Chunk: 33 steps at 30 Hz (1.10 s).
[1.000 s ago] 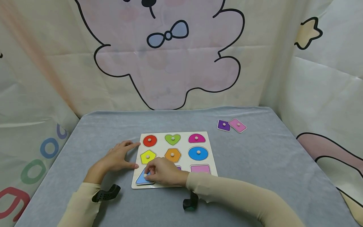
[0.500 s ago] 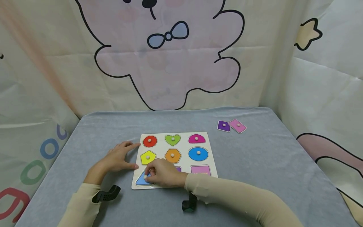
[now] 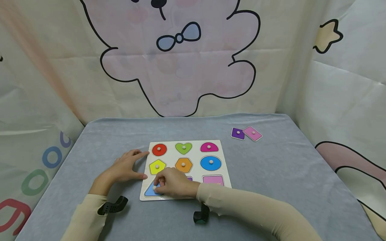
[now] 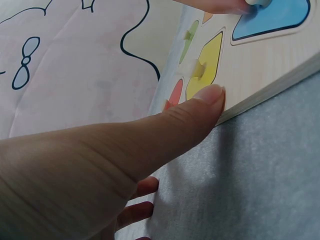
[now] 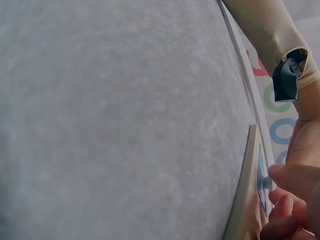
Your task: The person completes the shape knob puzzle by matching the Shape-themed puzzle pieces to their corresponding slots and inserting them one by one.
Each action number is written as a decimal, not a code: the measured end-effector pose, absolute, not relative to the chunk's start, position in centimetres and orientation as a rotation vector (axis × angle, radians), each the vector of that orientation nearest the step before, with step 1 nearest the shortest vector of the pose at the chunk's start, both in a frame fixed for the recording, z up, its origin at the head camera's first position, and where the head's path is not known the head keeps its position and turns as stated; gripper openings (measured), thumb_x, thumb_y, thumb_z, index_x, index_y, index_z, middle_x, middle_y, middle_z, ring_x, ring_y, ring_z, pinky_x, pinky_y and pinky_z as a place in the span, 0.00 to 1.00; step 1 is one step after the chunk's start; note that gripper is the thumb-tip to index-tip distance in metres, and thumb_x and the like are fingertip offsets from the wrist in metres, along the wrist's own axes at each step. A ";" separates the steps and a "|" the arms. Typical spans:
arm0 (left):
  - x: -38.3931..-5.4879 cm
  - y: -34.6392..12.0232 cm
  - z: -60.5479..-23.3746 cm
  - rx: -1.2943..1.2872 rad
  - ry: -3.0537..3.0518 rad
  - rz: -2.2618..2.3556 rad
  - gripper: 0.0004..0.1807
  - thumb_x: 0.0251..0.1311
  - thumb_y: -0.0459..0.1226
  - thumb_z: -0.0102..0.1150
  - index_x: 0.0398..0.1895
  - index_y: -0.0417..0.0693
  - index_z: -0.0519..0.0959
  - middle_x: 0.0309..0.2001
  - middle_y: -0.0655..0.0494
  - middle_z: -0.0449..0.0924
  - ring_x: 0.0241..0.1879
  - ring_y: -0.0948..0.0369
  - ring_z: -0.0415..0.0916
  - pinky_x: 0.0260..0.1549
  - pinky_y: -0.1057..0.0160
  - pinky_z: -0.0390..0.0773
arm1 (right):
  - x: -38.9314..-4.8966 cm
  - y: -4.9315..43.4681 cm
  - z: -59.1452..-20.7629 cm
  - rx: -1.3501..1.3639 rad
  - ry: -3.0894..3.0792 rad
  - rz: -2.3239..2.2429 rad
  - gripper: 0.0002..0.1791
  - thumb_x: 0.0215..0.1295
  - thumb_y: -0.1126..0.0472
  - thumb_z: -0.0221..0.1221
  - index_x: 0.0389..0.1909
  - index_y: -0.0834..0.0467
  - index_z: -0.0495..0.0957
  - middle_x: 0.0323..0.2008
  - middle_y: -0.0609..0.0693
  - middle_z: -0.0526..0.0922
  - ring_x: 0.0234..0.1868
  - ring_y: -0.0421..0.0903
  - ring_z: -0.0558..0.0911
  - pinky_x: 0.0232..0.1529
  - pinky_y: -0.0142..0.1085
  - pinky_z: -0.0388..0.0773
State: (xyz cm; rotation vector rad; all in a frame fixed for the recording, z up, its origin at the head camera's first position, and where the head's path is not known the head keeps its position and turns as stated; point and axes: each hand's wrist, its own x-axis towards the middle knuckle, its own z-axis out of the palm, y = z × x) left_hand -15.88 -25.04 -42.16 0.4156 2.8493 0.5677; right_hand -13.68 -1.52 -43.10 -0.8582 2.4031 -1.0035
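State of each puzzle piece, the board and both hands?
Board: lying flat
Red circle: seated
Green heart: seated
Magenta half-circle: seated
Yellow pentagon: seated
Orange hexagon: seated
Blue oval: seated
Blue triangle: in place on the board, knob pinched; full seating unclear
Purple piece: off the board
Pink rectangle: off the board, against the purple piece
Left hand: touching the board's left edge
Right hand: pinching the triangle's knob

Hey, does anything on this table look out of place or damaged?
The purple four-sided knobbed piece and pink rectangular knobbed piece lie loose on the grey cloth, off the white puzzle board, whose pink rectangular recess is unfilled. Nothing looks spilled or visibly damaged.
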 end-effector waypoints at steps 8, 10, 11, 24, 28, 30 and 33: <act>-15.8 -25.1 -42.3 0.432 2.853 0.570 0.51 0.49 0.58 0.75 0.76 0.54 0.65 0.69 0.38 0.65 0.66 0.37 0.62 0.59 0.25 0.63 | -14.0 -1.2 -43.2 -0.878 2.339 -1.070 0.06 0.62 0.56 0.70 0.37 0.53 0.87 0.17 0.40 0.73 0.19 0.35 0.71 0.21 0.24 0.61; -15.8 -25.2 -42.3 0.439 2.853 0.574 0.51 0.49 0.58 0.75 0.76 0.54 0.65 0.69 0.38 0.65 0.66 0.37 0.63 0.58 0.25 0.63 | -14.1 -1.1 -43.0 -0.865 2.329 -1.093 0.06 0.62 0.56 0.70 0.37 0.53 0.87 0.18 0.40 0.74 0.20 0.35 0.71 0.21 0.25 0.62; -15.8 -25.1 -42.3 0.440 2.853 0.575 0.51 0.49 0.58 0.75 0.76 0.55 0.65 0.69 0.39 0.66 0.66 0.37 0.63 0.58 0.25 0.63 | -14.3 -1.0 -42.9 -0.860 2.322 -1.108 0.07 0.62 0.56 0.70 0.37 0.53 0.87 0.18 0.40 0.75 0.20 0.35 0.72 0.21 0.25 0.63; -15.9 -24.9 -42.4 0.379 2.848 0.559 0.52 0.46 0.58 0.76 0.76 0.56 0.66 0.69 0.39 0.65 0.66 0.38 0.62 0.60 0.25 0.62 | -16.0 1.5 -41.3 -0.795 2.393 -1.178 0.11 0.65 0.52 0.67 0.43 0.53 0.87 0.27 0.40 0.80 0.32 0.35 0.74 0.31 0.26 0.72; -15.9 -24.8 -42.5 0.374 2.849 0.553 0.52 0.46 0.58 0.76 0.76 0.57 0.66 0.69 0.39 0.65 0.67 0.38 0.62 0.61 0.25 0.62 | -16.6 2.7 -41.4 -0.802 2.399 -1.199 0.11 0.66 0.52 0.66 0.43 0.53 0.87 0.31 0.42 0.82 0.37 0.38 0.75 0.35 0.27 0.74; -15.9 -24.8 -42.5 0.370 2.847 0.554 0.52 0.46 0.58 0.76 0.76 0.57 0.66 0.69 0.39 0.65 0.67 0.38 0.62 0.61 0.26 0.63 | -16.9 3.4 -41.5 -0.812 2.410 -1.215 0.10 0.66 0.53 0.66 0.43 0.54 0.87 0.33 0.43 0.83 0.36 0.39 0.75 0.35 0.27 0.74; -15.8 -24.8 -42.5 0.362 2.847 0.557 0.52 0.46 0.58 0.76 0.76 0.57 0.65 0.70 0.39 0.65 0.67 0.38 0.61 0.61 0.26 0.62 | -17.4 4.3 -41.5 -0.814 2.421 -1.248 0.10 0.66 0.54 0.66 0.42 0.55 0.87 0.34 0.44 0.83 0.35 0.39 0.75 0.33 0.26 0.72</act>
